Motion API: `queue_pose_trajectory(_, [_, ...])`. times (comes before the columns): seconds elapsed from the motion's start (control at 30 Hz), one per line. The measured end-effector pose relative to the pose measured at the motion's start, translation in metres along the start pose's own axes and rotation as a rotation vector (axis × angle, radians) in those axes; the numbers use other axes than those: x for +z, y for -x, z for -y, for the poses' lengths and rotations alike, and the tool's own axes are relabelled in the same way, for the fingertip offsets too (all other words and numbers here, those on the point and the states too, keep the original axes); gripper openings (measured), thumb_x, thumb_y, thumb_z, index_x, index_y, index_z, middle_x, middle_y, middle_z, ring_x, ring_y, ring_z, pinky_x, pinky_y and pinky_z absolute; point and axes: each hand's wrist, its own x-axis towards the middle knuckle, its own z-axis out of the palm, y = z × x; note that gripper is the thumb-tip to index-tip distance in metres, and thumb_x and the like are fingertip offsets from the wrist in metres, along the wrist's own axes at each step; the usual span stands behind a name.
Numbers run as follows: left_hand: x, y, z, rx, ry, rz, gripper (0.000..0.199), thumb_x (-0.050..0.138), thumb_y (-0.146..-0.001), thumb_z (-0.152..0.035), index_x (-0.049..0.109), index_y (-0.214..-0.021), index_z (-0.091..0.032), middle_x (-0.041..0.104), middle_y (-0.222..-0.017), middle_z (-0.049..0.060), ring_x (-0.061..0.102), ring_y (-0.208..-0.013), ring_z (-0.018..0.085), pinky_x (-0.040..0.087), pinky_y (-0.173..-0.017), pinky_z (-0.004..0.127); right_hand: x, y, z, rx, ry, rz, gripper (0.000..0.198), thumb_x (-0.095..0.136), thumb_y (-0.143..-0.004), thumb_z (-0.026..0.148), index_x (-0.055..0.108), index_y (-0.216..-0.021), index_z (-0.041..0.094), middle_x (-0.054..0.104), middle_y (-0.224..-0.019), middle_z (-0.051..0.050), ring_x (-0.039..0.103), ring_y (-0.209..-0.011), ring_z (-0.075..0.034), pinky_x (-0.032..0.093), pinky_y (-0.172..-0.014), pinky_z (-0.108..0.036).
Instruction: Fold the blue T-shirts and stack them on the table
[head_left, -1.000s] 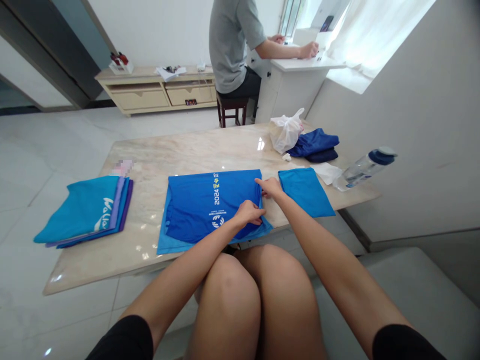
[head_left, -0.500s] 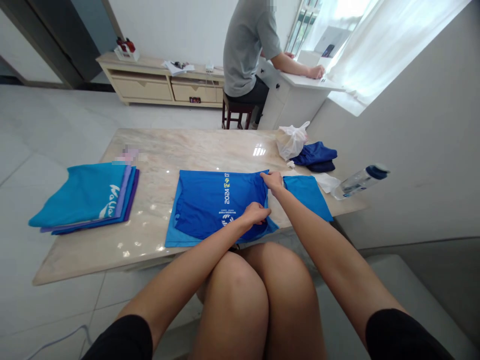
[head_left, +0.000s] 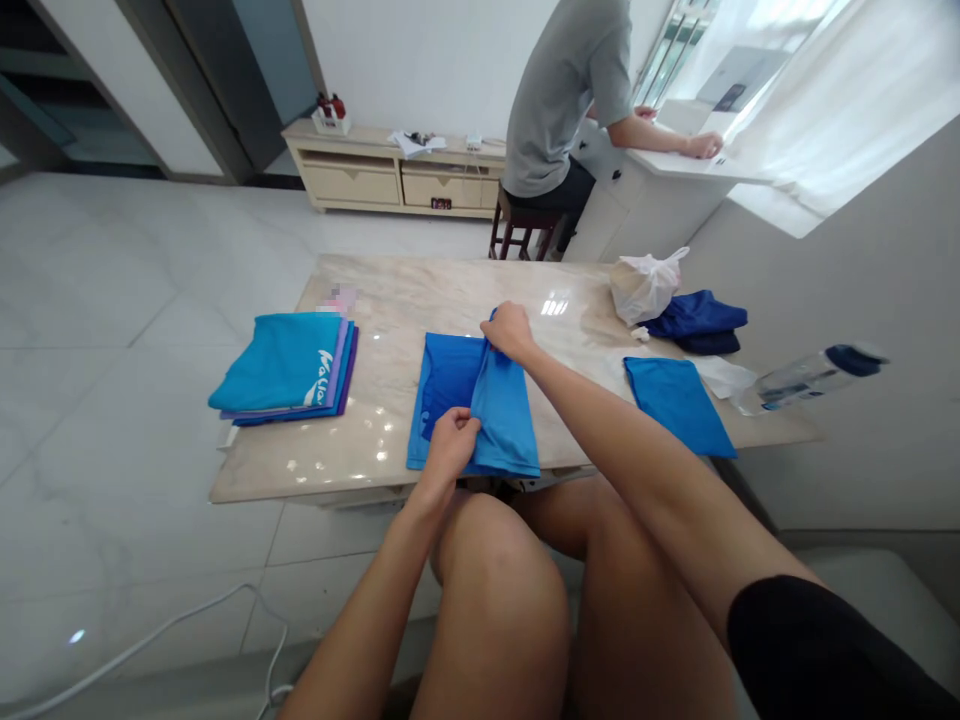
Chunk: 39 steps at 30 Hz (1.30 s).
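Left hand [head_left: 452,440] is pinching the near part of the folded-over edge on a blue garment [head_left: 510,415]; right hand [head_left: 510,331] is gripping that edge's far end. Garment is lying mid-table [head_left: 420,280], near side, between folded stack [head_left: 281,362] at left and blue cloth [head_left: 679,405] at right.

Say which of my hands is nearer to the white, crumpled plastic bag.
Right. Your right hand, at the far edge of the blue fabric garment, is left of the bag; your left hand, toward the garment's near edge, is farther.

1 bottle [head_left: 806,380] and 1 white bag [head_left: 643,290] stand apart.
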Motion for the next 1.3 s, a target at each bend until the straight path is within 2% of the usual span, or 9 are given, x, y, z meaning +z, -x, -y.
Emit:
queue_pose_trajectory(0.1, [-0.03, -0.011, 0.015, 0.066, -0.068, -0.12, 0.017, 0.064, -0.084, -0.015, 0.074, -0.098, -0.016, 0.076, -0.079, 0.0, 0.067, -0.073, 0.015, 0.05, -0.07, 0.023, 0.032, -0.003, 0.032, -0.018, -0.039, 0.036, 0.03, 0.071, -0.087, 0.016, 0.084, -0.114, 0.008, 0.083, -0.103, -0.025, 0.081, -0.11, -0.039, 0.066, -0.095, -0.042])
queue_pose_trajectory(0.2, [-0.05, -0.023, 0.03, 0.05, -0.157, -0.186, 0.028, 0.063, -0.086, -0.016, 0.077, -0.11, -0.013, 0.077, -0.081, 0.001, 0.07, -0.076, 0.017, 0.052, -0.074, 0.024, 0.063, -0.006, 0.053, -0.038, -0.106, 0.088, 0.027, 0.073, -0.089, 0.016, 0.084, -0.114, 0.009, 0.083, -0.094, -0.023, 0.083, -0.104, -0.039, 0.067, -0.095, -0.044])
queue_pose_trajectory(0.27, [-0.057, -0.028, 0.038, 0.028, -0.23, -0.209, 0.033, 0.062, -0.089, -0.016, 0.078, -0.118, -0.011, 0.079, -0.084, 0.002, 0.073, -0.08, 0.018, 0.053, -0.076, 0.025, 0.08, -0.008, 0.061, -0.033, -0.18, 0.166, 0.024, 0.07, -0.097, 0.024, 0.084, -0.11, 0.01, 0.081, -0.082, -0.019, 0.083, -0.091, -0.037, 0.068, -0.091, -0.043])
queue_pose_trajectory(0.37, [-0.06, -0.031, 0.042, 0.035, -0.364, -0.233, 0.033, 0.065, -0.096, -0.021, 0.078, -0.123, -0.011, 0.084, -0.097, 0.008, 0.078, -0.092, 0.022, 0.055, -0.083, 0.028, 0.095, -0.018, 0.058, -0.028, -0.234, 0.226, 0.037, 0.059, -0.108, 0.037, 0.084, -0.104, 0.01, 0.08, -0.079, -0.019, 0.082, -0.084, -0.034, 0.067, -0.089, -0.043])
queue_pose_trajectory(0.53, [-0.061, -0.028, 0.037, 0.116, -0.722, -0.177, 0.031, 0.067, -0.106, -0.045, 0.08, -0.101, -0.017, 0.083, -0.097, 0.012, 0.077, -0.096, 0.029, 0.05, -0.082, 0.033, 0.106, -0.051, 0.026, -0.341, -0.088, 0.188, 0.026, 0.067, -0.102, 0.023, 0.086, -0.117, 0.014, 0.084, -0.119, -0.018, 0.077, -0.116, -0.032, 0.056, -0.111, -0.04])
queue_pose_trajectory(0.63, [-0.06, -0.026, 0.035, 0.123, -0.874, -0.154, 0.029, 0.068, -0.106, -0.045, 0.077, -0.095, -0.02, 0.08, -0.091, 0.011, 0.076, -0.09, 0.029, 0.044, -0.075, 0.032, 0.116, -0.063, 0.01, -0.486, -0.004, 0.229, 0.031, 0.072, -0.101, 0.028, 0.083, -0.127, 0.015, 0.081, -0.124, -0.016, 0.071, -0.122, -0.032, 0.051, -0.117, -0.044])
queue_pose_trajectory(0.8, [-0.054, -0.026, 0.035, 0.114, -0.959, -0.165, 0.027, 0.063, -0.11, -0.042, 0.075, -0.095, -0.022, 0.082, -0.095, 0.012, 0.076, -0.093, 0.029, 0.04, -0.072, 0.032, 0.129, -0.06, -0.002, -0.55, -0.025, 0.15, 0.026, 0.074, -0.103, 0.035, 0.081, -0.124, 0.021, 0.073, -0.131, -0.015, 0.061, -0.127, -0.035, 0.048, -0.115, -0.051])
queue_pose_trajectory(1.0, [-0.047, -0.023, 0.03, 0.073, -1.015, -0.181, 0.029, 0.058, -0.112, -0.043, 0.076, -0.102, -0.023, 0.083, -0.098, 0.013, 0.077, -0.094, 0.031, 0.04, -0.071, 0.033, 0.132, -0.049, -0.009, -0.623, -0.076, 0.121, 0.026, 0.069, -0.106, 0.032, 0.078, -0.128, 0.022, 0.073, -0.127, -0.013, 0.059, -0.124, -0.033, 0.045, -0.113, -0.05])
queue_pose_trajectory(1.3, [-0.052, -0.016, 0.034, 0.095, -0.971, -0.197, 0.03, 0.057, -0.112, -0.04, 0.078, -0.102, -0.021, 0.083, -0.099, 0.014, 0.077, -0.094, 0.03, 0.043, -0.075, 0.033, 0.137, -0.048, 0.001, -0.482, -0.098, 0.131, 0.017, 0.069, -0.104, 0.031, 0.08, -0.112, 0.022, 0.076, -0.126, -0.015, 0.058, -0.13, -0.037, 0.043, -0.114, -0.057])
